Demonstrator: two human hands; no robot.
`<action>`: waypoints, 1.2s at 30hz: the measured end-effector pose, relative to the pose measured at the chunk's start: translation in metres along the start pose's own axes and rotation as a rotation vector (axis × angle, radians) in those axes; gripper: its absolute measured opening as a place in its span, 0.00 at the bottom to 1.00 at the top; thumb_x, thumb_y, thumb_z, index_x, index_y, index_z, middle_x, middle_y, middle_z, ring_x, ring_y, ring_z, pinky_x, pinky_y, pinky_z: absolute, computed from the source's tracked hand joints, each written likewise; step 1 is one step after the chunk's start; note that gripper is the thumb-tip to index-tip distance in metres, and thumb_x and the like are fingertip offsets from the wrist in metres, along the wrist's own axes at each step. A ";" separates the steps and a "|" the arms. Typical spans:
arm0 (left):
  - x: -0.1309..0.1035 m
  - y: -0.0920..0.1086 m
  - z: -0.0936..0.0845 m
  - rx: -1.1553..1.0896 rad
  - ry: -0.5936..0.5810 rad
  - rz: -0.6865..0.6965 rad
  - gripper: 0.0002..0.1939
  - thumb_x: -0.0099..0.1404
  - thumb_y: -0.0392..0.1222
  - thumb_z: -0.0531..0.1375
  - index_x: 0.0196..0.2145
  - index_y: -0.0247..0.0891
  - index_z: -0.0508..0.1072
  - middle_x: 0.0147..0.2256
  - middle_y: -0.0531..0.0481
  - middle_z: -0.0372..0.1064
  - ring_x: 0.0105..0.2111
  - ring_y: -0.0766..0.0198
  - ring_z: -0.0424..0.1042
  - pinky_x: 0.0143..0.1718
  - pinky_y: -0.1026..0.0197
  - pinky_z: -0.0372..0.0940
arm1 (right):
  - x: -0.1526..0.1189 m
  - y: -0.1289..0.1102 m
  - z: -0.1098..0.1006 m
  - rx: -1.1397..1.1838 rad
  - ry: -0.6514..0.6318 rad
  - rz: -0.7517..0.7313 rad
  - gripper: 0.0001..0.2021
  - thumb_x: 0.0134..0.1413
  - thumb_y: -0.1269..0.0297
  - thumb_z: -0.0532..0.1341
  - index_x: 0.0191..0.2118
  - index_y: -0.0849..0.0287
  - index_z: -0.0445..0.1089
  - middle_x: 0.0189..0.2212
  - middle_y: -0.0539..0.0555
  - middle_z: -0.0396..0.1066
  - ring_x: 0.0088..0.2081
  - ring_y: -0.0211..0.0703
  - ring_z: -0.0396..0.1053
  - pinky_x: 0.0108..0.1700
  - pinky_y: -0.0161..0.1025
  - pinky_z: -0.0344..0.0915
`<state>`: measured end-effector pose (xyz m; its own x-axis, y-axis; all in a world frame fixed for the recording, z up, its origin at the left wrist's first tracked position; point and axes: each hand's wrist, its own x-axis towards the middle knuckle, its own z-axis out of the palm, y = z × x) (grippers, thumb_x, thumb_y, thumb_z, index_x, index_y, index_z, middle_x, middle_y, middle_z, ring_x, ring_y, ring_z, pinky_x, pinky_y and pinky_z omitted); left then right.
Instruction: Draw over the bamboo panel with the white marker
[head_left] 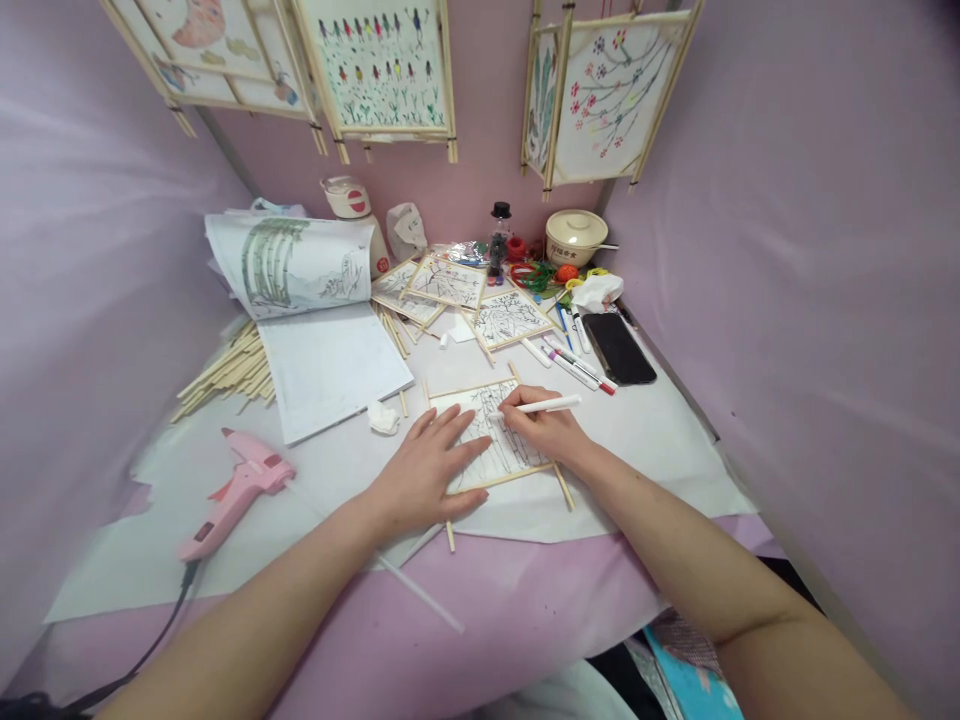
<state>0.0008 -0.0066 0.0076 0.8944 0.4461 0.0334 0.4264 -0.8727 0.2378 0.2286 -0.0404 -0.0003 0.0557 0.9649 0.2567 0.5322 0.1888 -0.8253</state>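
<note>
A paper panel with black line drawing (pixel 501 452) sits in a frame of thin wooden sticks on white paper in front of me. My left hand (pixel 424 472) lies flat on the panel's left side, fingers spread, pinning it down. My right hand (pixel 545 427) rests on the panel's right part and grips a white marker pen (pixel 541 405), its tip touching the drawing near the top.
A pink glue gun (pixel 238 488) with its cord lies at the left. An open sketchbook (pixel 315 320), loose wooden sticks (pixel 229 375), several more framed drawn panels (pixel 480 300), markers (pixel 574 360), a black phone (pixel 619 347) and a bowl (pixel 574 236) fill the back. Painted lantern panels hang above.
</note>
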 end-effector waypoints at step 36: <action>0.001 -0.001 0.003 0.036 -0.013 -0.014 0.33 0.63 0.59 0.58 0.63 0.46 0.62 0.67 0.40 0.48 0.67 0.40 0.45 0.65 0.36 0.43 | 0.000 0.002 0.002 -0.019 -0.015 -0.002 0.07 0.54 0.69 0.58 0.26 0.57 0.70 0.24 0.48 0.73 0.30 0.38 0.69 0.37 0.35 0.61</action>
<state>0.0021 -0.0061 0.0043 0.8898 0.4560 0.0175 0.4434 -0.8731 0.2027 0.2281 -0.0395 -0.0029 0.0418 0.9673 0.2503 0.5478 0.1873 -0.8153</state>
